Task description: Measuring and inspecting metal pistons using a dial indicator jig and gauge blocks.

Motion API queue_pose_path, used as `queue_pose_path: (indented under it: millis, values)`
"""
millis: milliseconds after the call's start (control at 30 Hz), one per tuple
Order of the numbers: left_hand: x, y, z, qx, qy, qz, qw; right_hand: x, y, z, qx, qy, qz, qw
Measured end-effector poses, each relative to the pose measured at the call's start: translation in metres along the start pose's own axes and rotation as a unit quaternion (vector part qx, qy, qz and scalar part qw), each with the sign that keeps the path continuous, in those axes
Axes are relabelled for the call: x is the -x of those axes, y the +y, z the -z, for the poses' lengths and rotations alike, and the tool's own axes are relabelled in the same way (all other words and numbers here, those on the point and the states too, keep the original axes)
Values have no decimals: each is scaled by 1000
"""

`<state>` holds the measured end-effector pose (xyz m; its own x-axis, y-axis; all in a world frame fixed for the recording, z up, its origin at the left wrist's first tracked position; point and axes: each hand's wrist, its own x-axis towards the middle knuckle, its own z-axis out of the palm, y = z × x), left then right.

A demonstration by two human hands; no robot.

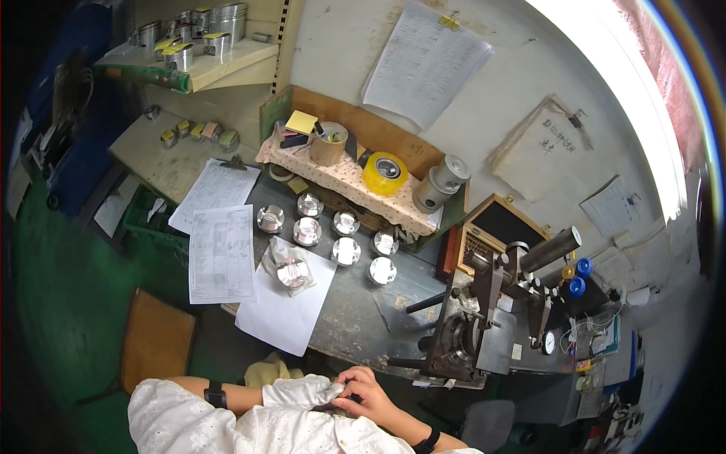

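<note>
My left hand point(299, 393) wears a white glove and lies in front of my body, below the bench's near edge. Bare, my right hand point(368, 396) meets it, its bent fingers closed on the finger end of the white glove point(287, 391). The left fingers are covered by the glove and the other hand, so their pose is hidden. Beyond the hands, a shiny metal piston point(293, 274) rests on a clear plastic bag over a white paper sheet point(283, 321). Several more pistons point(345, 251) stand farther back on the dark bench point(352, 321).
At right stands a dark metal measuring fixture point(460, 333) with a dial gauge point(548, 343). A wooden tray point(348, 110) holds yellow tape point(386, 173) and a metal cylinder point(435, 189). Printed forms point(221, 257) lie left, above a wooden chair point(159, 337). Pale cloth point(266, 370) lies near my left wrist.
</note>
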<state>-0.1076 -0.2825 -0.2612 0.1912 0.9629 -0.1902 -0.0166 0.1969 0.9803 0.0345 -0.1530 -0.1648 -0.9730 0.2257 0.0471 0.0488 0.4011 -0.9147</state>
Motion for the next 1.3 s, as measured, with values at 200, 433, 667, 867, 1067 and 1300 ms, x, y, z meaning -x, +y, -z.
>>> queue_pose_path:
  millis: [200,433,667,867,1067,1300]
  values:
    - [3,31,5,102,-3,25,994,-2,-2,0,17,12,5,1000]
    - [2,19,5,164,-47,58,984,-6,-7,6,74,3,12,997]
    - [9,55,7,193,-16,75,978,-6,-19,13,120,25,10,992]
    - [6,59,12,143,-13,75,987,-5,-17,8,84,25,-3,996]
    - [2,45,11,106,-22,72,992,-7,-15,8,70,19,15,997]
    - [6,64,19,87,-37,100,990,-8,-12,7,59,18,1,998]
